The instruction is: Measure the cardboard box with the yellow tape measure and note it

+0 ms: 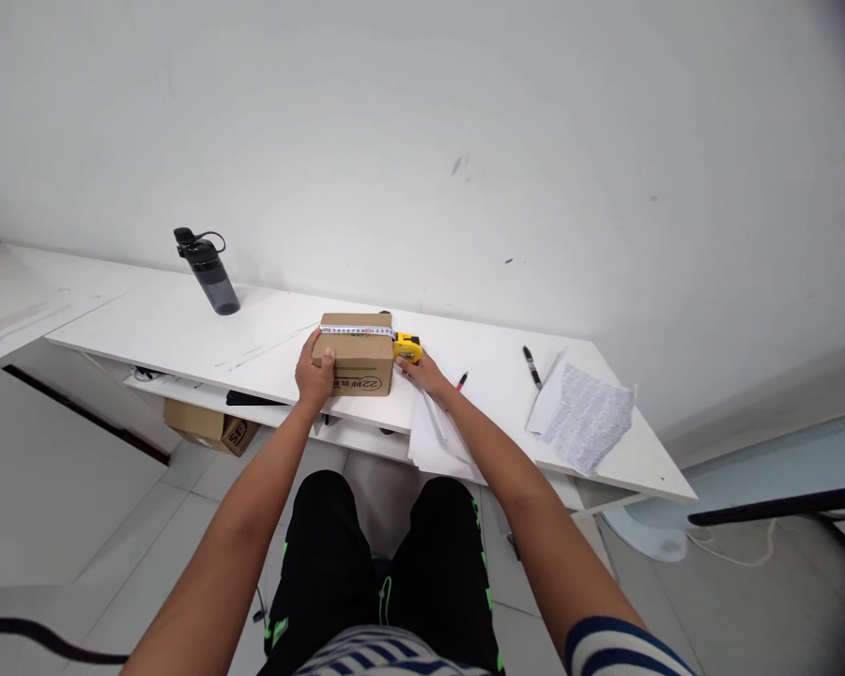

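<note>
A small brown cardboard box (362,349) with dark printing on its front stands on the white desk (282,329). My left hand (314,371) grips the box at its left side, with the thumb on the front face. In my right hand (423,370) is a yellow tape measure (407,347), held against the box's right side. Its white blade (356,330) is drawn out across the top of the box to the left edge. The blade's end near my left fingers is too small to make out.
On the desk's left stands a dark water bottle (215,282). White paper sheets (437,437) lie under my right forearm, near a pink-and-black pen (462,381). Rightward are a black pen (531,366) and crumpled written paper (588,413). Another cardboard box (207,424) sits below the desk.
</note>
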Motion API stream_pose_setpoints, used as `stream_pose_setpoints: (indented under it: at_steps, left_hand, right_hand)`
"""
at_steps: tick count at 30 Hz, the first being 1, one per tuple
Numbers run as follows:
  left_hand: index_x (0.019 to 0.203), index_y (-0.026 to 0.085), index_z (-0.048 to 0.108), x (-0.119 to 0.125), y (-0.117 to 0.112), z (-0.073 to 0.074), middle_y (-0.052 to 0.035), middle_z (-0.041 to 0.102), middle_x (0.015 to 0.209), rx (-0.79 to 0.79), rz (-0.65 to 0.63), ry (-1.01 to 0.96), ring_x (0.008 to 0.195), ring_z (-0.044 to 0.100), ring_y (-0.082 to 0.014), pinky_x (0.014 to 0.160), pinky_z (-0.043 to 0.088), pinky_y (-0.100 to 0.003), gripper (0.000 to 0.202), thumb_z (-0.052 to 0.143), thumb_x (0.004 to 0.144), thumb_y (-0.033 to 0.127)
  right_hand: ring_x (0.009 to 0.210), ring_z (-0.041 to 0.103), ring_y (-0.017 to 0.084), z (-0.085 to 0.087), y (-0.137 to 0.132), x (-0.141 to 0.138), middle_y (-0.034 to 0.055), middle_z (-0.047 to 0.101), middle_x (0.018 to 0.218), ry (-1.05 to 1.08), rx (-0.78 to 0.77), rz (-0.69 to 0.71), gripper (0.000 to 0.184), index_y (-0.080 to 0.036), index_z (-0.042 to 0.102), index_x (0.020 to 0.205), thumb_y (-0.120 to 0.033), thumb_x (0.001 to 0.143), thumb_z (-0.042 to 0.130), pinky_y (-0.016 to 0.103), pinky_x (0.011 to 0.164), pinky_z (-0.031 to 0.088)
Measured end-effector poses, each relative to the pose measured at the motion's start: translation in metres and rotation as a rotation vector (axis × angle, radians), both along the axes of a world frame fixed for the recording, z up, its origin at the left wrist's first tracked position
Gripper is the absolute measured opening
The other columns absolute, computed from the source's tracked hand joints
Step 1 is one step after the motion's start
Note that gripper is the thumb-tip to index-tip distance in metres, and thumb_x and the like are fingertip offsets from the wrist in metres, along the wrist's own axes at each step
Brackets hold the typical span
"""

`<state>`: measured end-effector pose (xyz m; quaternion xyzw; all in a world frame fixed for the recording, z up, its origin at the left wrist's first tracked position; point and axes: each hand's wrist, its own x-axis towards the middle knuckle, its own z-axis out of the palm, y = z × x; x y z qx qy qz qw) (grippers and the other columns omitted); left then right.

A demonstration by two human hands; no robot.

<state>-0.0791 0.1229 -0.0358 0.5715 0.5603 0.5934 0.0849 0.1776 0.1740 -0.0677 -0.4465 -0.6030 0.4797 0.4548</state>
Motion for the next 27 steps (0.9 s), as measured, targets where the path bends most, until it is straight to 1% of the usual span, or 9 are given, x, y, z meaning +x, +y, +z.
stream_pose_setpoints:
  at_steps: [3,6,12,18,27]
  left_hand:
    - [0.140,0.024,0.056,0.001,0.000,0.000,-0.0062,0.060,0.144,-0.011,-0.003,-0.011,0.132,0.056,-0.0275,0.114,0.044,-0.042,0.052,0.051,0.094,0.046]
    - [0.140,0.025,0.056,0.001,-0.001,0.000,-0.0061,0.060,0.144,-0.026,0.001,-0.021,0.132,0.056,-0.0279,0.114,0.043,-0.043,0.051,0.052,0.094,0.046]
    - [0.141,0.025,0.055,0.002,-0.004,0.002,-0.0057,0.059,0.146,-0.034,-0.008,-0.023,0.134,0.054,-0.0270,0.114,0.044,-0.042,0.052,0.051,0.093,0.045]
    - [0.140,0.024,0.056,0.003,-0.006,0.005,-0.0066,0.059,0.145,-0.040,0.004,-0.030,0.134,0.055,-0.0278,0.114,0.044,-0.042,0.052,0.052,0.093,0.045]
    - [0.141,0.025,0.056,0.002,-0.003,0.002,-0.0050,0.059,0.146,-0.036,0.004,-0.035,0.135,0.054,-0.0268,0.115,0.042,-0.041,0.051,0.053,0.093,0.041]
  right_hand:
    - [0.077,0.060,0.016,0.001,-0.004,-0.002,0.0046,0.066,0.098,0.031,-0.044,-0.003,0.070,-0.023,0.056,0.113,-0.067,0.064,0.079,0.032,0.069,0.053]
    - [0.078,0.059,0.017,-0.002,-0.005,-0.002,0.0038,0.066,0.096,0.042,-0.052,-0.009,0.070,-0.022,0.057,0.115,-0.065,0.065,0.079,0.031,0.068,0.053]
    - [0.083,0.062,0.018,-0.006,-0.004,-0.001,0.0044,0.067,0.098,0.029,-0.036,-0.018,0.070,-0.022,0.056,0.122,-0.062,0.069,0.077,0.029,0.066,0.052]
    - [0.086,0.064,0.020,-0.008,-0.002,0.000,0.0045,0.068,0.098,-0.012,-0.008,-0.044,0.064,-0.022,0.058,0.122,-0.059,0.073,0.076,0.029,0.068,0.052]
    - [0.086,0.062,0.020,-0.012,0.000,0.001,0.0051,0.067,0.098,-0.048,0.013,-0.053,0.061,-0.021,0.058,0.122,-0.058,0.077,0.073,0.030,0.069,0.051]
